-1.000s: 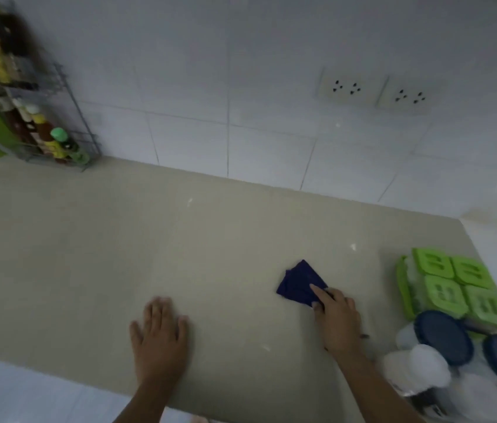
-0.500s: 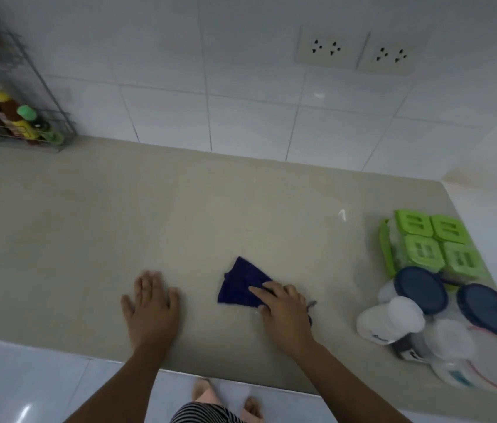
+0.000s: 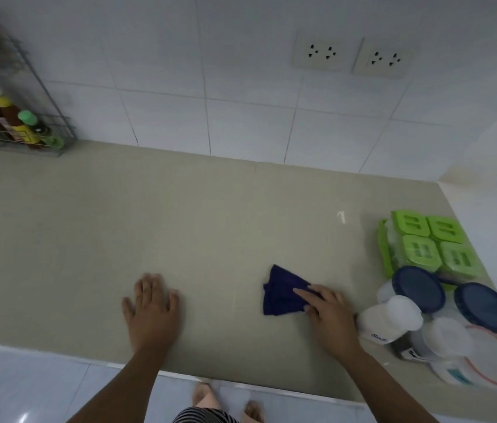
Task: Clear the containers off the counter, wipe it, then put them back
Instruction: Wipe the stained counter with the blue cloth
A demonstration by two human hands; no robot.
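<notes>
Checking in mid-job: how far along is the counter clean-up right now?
Done: the containers sit bunched at the counter's right end, leaving the middle bare. In hand: the right hand presses a dark blue cloth flat on the counter, while the left hand rests palm-down beside it. Left: wiping the rest, including a white speck near the green-lidded box, then putting the containers back.
</notes>
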